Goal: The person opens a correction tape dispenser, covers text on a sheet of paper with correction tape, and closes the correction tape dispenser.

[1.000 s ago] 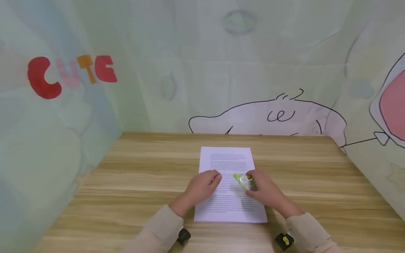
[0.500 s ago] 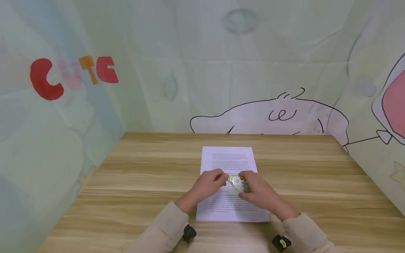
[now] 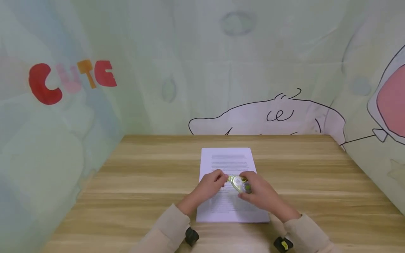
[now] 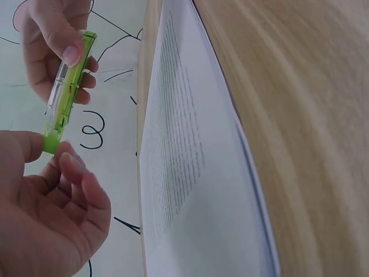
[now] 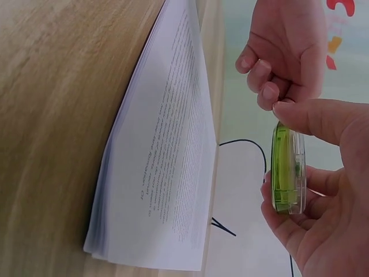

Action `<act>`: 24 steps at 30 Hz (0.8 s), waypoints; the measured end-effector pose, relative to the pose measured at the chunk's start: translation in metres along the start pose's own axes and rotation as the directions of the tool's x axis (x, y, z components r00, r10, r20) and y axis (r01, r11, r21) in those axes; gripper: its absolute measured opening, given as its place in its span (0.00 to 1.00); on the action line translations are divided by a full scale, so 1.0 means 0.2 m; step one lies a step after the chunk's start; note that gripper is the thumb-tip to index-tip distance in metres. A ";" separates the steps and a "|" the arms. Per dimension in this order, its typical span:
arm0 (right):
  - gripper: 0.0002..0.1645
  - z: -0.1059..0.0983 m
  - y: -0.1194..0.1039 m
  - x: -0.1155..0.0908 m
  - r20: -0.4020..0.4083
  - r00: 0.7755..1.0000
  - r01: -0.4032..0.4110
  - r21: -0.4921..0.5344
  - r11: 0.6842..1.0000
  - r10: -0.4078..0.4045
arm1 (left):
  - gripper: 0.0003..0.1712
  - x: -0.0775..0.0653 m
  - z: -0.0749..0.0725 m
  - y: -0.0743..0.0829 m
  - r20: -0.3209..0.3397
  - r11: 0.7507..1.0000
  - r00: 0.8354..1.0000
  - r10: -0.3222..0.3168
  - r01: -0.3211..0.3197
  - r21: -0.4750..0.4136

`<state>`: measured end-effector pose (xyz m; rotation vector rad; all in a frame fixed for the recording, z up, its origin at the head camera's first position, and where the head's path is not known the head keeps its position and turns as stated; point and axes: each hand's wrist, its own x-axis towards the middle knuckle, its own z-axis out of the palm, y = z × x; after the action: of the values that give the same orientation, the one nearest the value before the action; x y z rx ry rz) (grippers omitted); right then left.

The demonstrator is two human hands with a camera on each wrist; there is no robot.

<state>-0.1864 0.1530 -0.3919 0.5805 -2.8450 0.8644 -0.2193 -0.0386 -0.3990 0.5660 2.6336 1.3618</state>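
A correction tape dispenser [image 3: 238,183] with a green and clear body is held above a stack of printed paper [image 3: 226,160]. My right hand [image 3: 261,191] grips its wide end between thumb and fingers. At the narrow end, my left hand [image 3: 209,186] pinches the bright green tip [image 4: 52,142] between thumb and forefinger, as the left wrist view shows. The left hand's other fingers are loosely bent and hold nothing. In the right wrist view, the dispenser's edge [image 5: 284,167] faces the camera, and its tip is hidden behind the thumb.
The paper stack lies on a wood-grain table [image 3: 142,168]. A cloth backdrop [image 3: 152,70] with cartoon prints and red letters stands along the back and both sides of the table. Each sleeve bears a black wrist device [image 3: 191,236].
The right hand has brought the dispenser leftward and the left hand has moved right to meet it. The left fingers have taken hold of the green tip.
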 end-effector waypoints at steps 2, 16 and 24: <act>0.31 0.00 0.00 -0.01 -0.008 1.000 -0.012 0.013 1.000 0.012 | 0.16 0.00 0.01 0.00 -0.026 1.000 1.000 -0.004 0.004 0.006; 0.33 0.00 -0.01 0.00 -0.046 0.999 -0.024 0.024 0.999 0.025 | 0.14 -0.02 0.02 0.00 -0.021 0.998 1.000 -0.022 0.020 -0.064; 0.34 0.02 -0.02 0.01 -0.044 0.999 -0.023 0.033 0.999 0.025 | 0.12 -0.03 0.03 -0.01 0.007 0.993 1.000 -0.025 0.026 -0.111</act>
<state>-0.1865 0.1465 -0.3931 0.5249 -2.8086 0.9175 -0.2123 -0.0366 -0.4040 0.5190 2.5323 1.4862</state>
